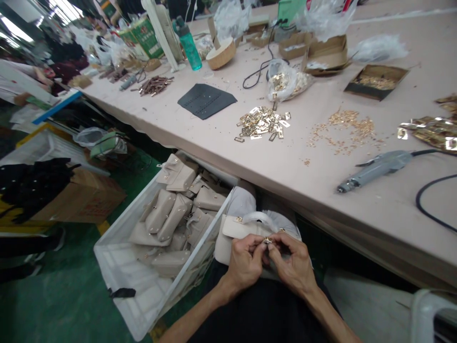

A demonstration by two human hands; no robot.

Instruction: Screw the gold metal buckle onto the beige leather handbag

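Observation:
A pale beige handbag [232,228] with a top handle rests on my lap, a small gold fitting on its flap. Over its front, my left hand [248,259] and my right hand [291,259] meet, fingertips pinched together. Between them is a small gold metal clasp piece [267,240]; its exact shape is mostly hidden by the fingers. On the table ahead lie a heap of gold rectangular plates [262,121], scattered small gold parts [352,128] and a grey electric screwdriver [376,169].
To my left a white crate [124,257] holds several beige handbags [171,209]. The table [303,162] carries a dark sheet [206,100], a teal bottle [189,45] and a carton of gold pieces [376,81]. A cardboard box [85,195] stands farther left.

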